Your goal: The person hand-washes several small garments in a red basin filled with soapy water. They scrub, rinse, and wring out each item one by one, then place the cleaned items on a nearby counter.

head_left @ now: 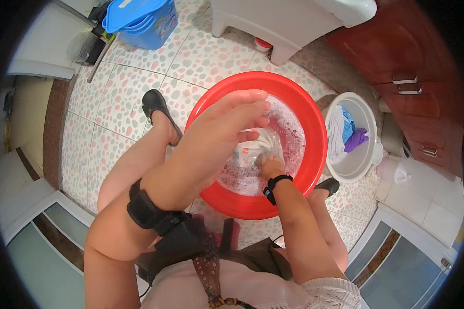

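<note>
Both hands clutch the white cloth (260, 147) in the red basin (314, 129) — left hand (227, 129) on top, right hand (270, 167) beneath, nearer her (suds around).

Both hands, left hand (227, 129) and right hand (271, 167), clutch a white cloth (260, 144) in the sudsy red basin (314, 123).
</note>
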`<action>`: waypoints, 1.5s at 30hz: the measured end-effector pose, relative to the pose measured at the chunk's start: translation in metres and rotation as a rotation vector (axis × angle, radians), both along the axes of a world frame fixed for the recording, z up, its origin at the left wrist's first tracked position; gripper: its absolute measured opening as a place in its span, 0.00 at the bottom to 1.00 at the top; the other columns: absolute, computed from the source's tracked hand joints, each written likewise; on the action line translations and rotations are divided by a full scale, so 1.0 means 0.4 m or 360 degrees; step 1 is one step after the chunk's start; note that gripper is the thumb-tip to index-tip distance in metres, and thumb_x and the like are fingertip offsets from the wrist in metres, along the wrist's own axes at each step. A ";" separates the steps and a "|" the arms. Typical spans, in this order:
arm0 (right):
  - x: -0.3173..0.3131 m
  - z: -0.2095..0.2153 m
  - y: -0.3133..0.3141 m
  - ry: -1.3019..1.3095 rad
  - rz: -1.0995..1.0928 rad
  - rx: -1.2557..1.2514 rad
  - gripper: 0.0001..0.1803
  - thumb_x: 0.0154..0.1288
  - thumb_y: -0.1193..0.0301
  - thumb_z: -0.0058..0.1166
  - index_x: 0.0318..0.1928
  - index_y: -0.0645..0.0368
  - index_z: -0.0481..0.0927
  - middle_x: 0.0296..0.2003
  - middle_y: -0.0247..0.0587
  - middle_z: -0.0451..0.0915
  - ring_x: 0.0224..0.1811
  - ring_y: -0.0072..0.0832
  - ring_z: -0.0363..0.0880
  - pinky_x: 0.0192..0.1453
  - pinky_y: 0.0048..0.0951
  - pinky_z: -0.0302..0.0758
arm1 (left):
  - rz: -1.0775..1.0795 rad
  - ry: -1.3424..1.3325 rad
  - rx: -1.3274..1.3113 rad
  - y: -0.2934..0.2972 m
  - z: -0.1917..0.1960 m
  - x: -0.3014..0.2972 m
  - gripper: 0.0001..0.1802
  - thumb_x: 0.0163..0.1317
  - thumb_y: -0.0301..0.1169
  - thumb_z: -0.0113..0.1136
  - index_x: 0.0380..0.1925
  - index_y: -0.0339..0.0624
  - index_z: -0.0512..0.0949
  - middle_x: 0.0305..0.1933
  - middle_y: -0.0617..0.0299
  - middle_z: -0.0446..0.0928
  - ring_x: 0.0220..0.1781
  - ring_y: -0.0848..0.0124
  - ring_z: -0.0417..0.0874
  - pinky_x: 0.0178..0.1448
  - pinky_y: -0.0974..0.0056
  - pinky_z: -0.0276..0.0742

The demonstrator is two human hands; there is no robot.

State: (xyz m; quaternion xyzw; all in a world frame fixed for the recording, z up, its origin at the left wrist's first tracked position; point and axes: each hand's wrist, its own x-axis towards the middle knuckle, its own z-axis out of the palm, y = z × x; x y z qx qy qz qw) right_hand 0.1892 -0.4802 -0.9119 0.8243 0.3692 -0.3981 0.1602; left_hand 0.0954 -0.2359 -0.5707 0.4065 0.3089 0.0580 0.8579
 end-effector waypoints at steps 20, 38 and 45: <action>0.141 0.540 0.044 0.1313 -0.1738 0.1661 0.38 0.51 0.85 0.39 0.69 0.61 0.62 0.59 0.46 0.71 0.59 0.32 0.71 0.62 0.28 0.68 | -0.0024 -0.0109 -0.0138 0.005 -0.004 -0.014 0.25 0.68 0.40 0.55 0.58 0.35 0.70 0.56 0.58 0.75 0.53 0.72 0.75 0.57 0.67 0.71; -0.063 0.135 0.006 0.1344 -0.1808 0.1021 0.23 0.62 0.76 0.51 0.59 0.54 0.75 0.38 0.37 0.81 0.35 0.21 0.77 0.38 0.22 0.73 | -0.0567 0.0449 0.0436 -0.073 -0.539 -0.029 0.12 0.65 0.39 0.55 0.42 0.44 0.78 0.34 0.66 0.75 0.31 0.77 0.73 0.37 0.71 0.70; 0.036 0.103 0.009 0.0741 -0.0895 0.0509 0.21 0.61 0.59 0.56 0.49 0.61 0.78 0.30 0.48 0.81 0.37 0.43 0.82 0.43 0.44 0.76 | -0.0504 0.0743 0.0732 -0.189 -0.733 0.006 0.14 0.66 0.39 0.54 0.41 0.39 0.78 0.33 0.65 0.77 0.34 0.74 0.77 0.38 0.68 0.73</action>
